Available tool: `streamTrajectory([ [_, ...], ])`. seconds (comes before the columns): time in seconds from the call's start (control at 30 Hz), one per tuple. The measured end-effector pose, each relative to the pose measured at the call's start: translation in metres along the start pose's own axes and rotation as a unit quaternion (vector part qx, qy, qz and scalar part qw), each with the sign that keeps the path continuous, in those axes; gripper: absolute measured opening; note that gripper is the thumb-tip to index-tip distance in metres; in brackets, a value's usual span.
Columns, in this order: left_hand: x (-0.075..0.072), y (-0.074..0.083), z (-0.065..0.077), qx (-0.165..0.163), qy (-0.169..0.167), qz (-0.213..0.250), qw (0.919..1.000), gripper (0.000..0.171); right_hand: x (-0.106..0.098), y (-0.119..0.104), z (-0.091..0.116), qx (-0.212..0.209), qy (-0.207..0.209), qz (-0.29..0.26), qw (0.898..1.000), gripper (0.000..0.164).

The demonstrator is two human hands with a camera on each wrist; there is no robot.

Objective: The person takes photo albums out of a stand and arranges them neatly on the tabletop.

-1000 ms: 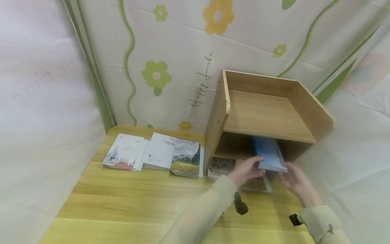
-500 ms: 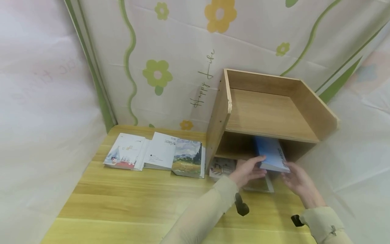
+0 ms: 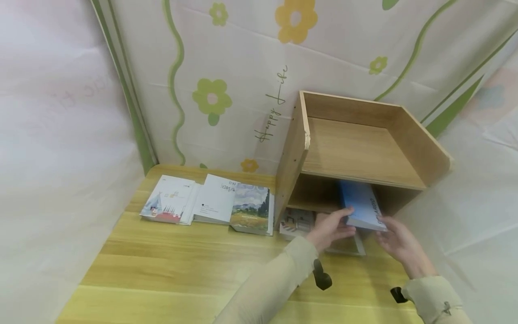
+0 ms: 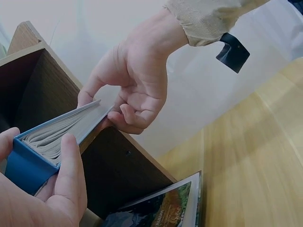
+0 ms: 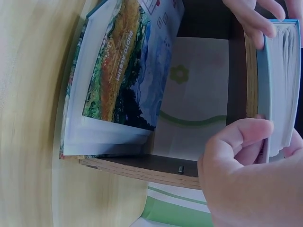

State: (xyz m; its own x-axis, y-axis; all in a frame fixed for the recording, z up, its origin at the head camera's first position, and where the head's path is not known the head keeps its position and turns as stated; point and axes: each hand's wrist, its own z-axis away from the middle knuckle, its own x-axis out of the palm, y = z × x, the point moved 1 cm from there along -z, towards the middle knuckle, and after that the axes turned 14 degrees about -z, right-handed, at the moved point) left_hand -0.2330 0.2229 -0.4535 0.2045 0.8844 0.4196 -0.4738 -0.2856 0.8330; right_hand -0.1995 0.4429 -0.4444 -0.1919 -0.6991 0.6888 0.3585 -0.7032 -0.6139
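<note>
A blue photo album (image 3: 361, 204) with white lettering lies partly inside the middle compartment of a wooden shelf unit (image 3: 348, 144), its front end sticking out. My left hand (image 3: 329, 228) grips the album's left front corner, thumb above and fingers below. At the right front corner my right hand (image 3: 402, 243) pinches the album between thumb and fingers. The left wrist view shows the page edges (image 4: 61, 130) between the covers, slightly fanned. In the right wrist view, an album with a painted landscape cover (image 5: 125, 66) leans in the bottom compartment below.
Left of the shelf, a row of overlapping albums lies on the wooden table (image 3: 162, 265): a white one with a tent picture (image 3: 167, 200), a plain white one (image 3: 214, 200) and a landscape one (image 3: 251, 209). A flowered curtain (image 3: 238, 58) hangs behind.
The view shifts slightly, moving the whole scene a little to the right in the picture. Both hands keep their hold on the blue photo album, which barely moves relative to the shelf.
</note>
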Motion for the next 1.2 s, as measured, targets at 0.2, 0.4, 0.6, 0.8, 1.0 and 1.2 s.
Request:
streamTrajectory([
  [0.2,-0.002,0.001,0.008,0.001,0.0,-0.004,1.0,0.035,0.001,0.002,0.004,0.006,-0.016,0.005,1.0,0.021],
  [0.4,-0.006,0.003,0.014,0.002,-0.013,-0.007,0.9999,0.034,-0.002,0.005,0.005,0.006,-0.023,0.042,0.999,0.022],
  [0.6,-0.014,0.002,0.018,-0.005,-0.012,-0.004,0.9999,0.031,-0.005,0.005,0.007,0.013,-0.036,0.098,0.994,0.021],
  [0.8,-0.021,0.003,0.023,-0.002,-0.028,-0.008,0.9996,0.032,0.0,0.007,0.01,0.019,-0.034,0.119,0.992,0.026],
  [1.0,-0.025,0.005,0.025,-0.004,-0.032,-0.015,0.9994,0.036,0.003,0.01,0.009,0.017,-0.05,0.111,0.992,0.019],
  [1.2,-0.024,0.003,0.023,-0.006,-0.045,-0.02,0.9988,0.034,0.002,0.011,0.011,0.017,-0.053,0.104,0.993,0.021],
])
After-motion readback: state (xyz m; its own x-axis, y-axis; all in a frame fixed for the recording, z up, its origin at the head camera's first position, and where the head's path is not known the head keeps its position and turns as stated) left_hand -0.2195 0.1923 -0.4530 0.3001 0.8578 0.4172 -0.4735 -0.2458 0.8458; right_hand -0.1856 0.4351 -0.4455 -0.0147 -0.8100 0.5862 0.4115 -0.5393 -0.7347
